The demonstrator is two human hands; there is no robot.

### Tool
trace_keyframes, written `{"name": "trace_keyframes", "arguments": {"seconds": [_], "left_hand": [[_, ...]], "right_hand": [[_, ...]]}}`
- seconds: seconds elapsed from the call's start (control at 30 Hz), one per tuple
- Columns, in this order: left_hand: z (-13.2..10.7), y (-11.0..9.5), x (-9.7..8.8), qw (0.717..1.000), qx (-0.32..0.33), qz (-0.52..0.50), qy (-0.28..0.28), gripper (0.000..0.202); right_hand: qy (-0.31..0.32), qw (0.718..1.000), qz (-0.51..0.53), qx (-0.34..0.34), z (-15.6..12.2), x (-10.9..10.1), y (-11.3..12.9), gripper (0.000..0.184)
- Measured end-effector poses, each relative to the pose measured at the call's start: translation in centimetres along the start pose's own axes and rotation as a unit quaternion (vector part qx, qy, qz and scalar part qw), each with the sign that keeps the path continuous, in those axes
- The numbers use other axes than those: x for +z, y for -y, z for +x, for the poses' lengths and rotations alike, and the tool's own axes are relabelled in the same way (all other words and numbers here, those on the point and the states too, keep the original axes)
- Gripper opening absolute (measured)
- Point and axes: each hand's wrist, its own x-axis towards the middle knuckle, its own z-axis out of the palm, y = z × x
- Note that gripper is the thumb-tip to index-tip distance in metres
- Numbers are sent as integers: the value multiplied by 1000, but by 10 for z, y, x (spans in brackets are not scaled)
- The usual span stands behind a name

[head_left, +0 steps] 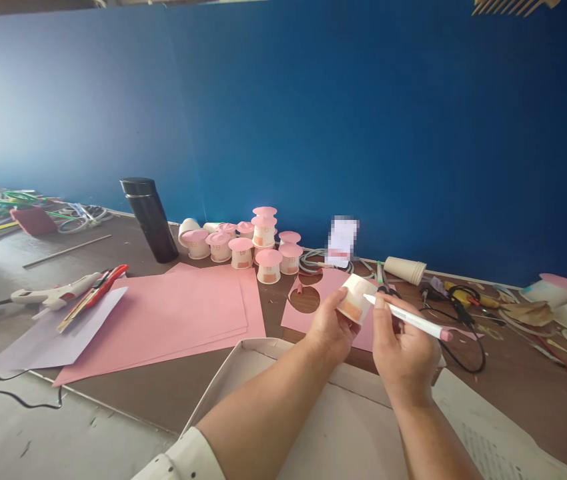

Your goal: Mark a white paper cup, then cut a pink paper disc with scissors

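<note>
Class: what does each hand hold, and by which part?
Left hand grips a paper cup by its side wall; right hand holds a white marker by its barrel, near the tip.

- A black flask (149,219) stands upright near the blue wall (313,120).
- Just beside it is a cluster of small cups with pink lids (253,248), some stacked.
- Pink paper sheets (173,313) lie flat on the bench (133,390), overlapping a pale lilac sheet (58,337).
- A glue gun (56,293) and a red-handled cutter (96,292) lie at the left.
- A stack of paper cups (405,270) lies on its side at the right.
</note>
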Motion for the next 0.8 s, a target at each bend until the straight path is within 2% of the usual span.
{"name": "trace_keyframes", "arguments": {"seconds": [0.3,0.8], "left_hand": [[0,0,0,1000,0,-1,3,26],[1,0,0,1000,3,-9,-16,28]], "right_hand": [[-1,1000,-4,-5,1,-1,1,26],[10,1000,-1,27,0,-2,2,30]]}}
